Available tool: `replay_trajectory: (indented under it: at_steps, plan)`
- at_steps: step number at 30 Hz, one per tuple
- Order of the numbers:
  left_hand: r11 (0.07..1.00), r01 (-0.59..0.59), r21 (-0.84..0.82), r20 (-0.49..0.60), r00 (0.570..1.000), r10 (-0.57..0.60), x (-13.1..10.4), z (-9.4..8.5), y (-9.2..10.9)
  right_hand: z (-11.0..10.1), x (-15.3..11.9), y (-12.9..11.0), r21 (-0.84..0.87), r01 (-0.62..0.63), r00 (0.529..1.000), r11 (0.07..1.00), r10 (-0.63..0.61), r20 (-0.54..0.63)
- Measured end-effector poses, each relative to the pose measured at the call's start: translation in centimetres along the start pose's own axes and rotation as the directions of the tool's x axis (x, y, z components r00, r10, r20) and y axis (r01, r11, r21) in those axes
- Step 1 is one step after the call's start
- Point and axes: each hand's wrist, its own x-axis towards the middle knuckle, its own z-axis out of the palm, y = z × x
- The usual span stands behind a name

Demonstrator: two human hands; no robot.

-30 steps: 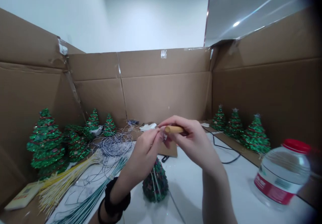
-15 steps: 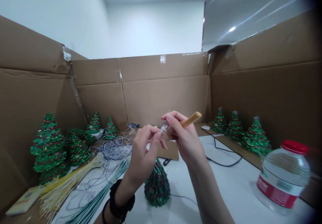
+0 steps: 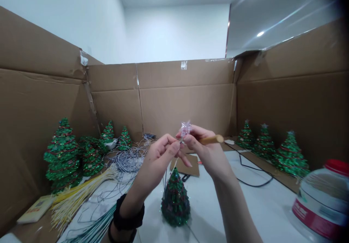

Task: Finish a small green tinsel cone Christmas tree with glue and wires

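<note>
A clear, pinkish star (image 3: 185, 127) stands upright between the fingertips of both hands. My right hand (image 3: 208, 148) pinches it near its base and also holds a tan wooden-looking stick (image 3: 211, 139), which points right. My left hand (image 3: 163, 155), with black bands at the wrist, has its thumb and forefinger closed at a small piece below the star, too small to make out. Thin pale strands run down from these fingers toward a green beaded tree (image 3: 176, 203), which stands upright on the white table (image 3: 261, 206) beneath my hands.
More green trees stand at left (image 3: 63, 155) and at right (image 3: 291, 154). Coiled grey wire (image 3: 128, 159), yellow strands (image 3: 79, 195) and green strands (image 3: 95, 224) lie at left. A red-capped jar (image 3: 321, 203) stands at right. Cardboard walls (image 3: 188, 104) surround the table.
The star has come into clear view above the fingertips. The stick has swung from slanting upward to nearly level. The view has shifted, and more of the tree's top shows.
</note>
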Motion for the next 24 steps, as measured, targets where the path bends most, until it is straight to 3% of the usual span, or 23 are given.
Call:
replay_trajectory:
  at_steps: [2, 6, 14, 21, 24]
  plan:
    - [0.999, -0.017, -0.029, -0.013, 1.0, 0.017, -0.1, 0.2, 0.0, 0.4, 0.1, 0.6, 0.068, -0.02, 1.0, 0.998, 0.021, -0.021]
    - [0.997, -0.027, -0.078, -0.037, 0.999, 0.024, -0.2, 0.3, 0.0, 1.0, 0.3, 1.6, 0.278, -0.122, 0.992, 0.953, 0.113, 0.046]
    - [0.991, -0.031, -0.133, 0.018, 0.999, 0.034, -0.3, 0.5, -0.1, 1.1, -0.1, 1.1, 0.43, -0.232, 0.972, 0.873, 0.228, 0.061]
    - [0.997, -0.068, -0.044, -0.102, 0.993, 0.063, -0.3, 0.5, -0.2, 2.7, 0.0, 1.1, 0.584, -0.216, 0.968, 0.782, 0.249, 0.024]
    - [0.997, -0.078, -0.021, -0.106, 0.992, 0.075, -0.1, 0.7, -0.1, 3.0, 0.2, 0.9, 0.649, -0.177, 0.961, 0.74, 0.272, -0.048]
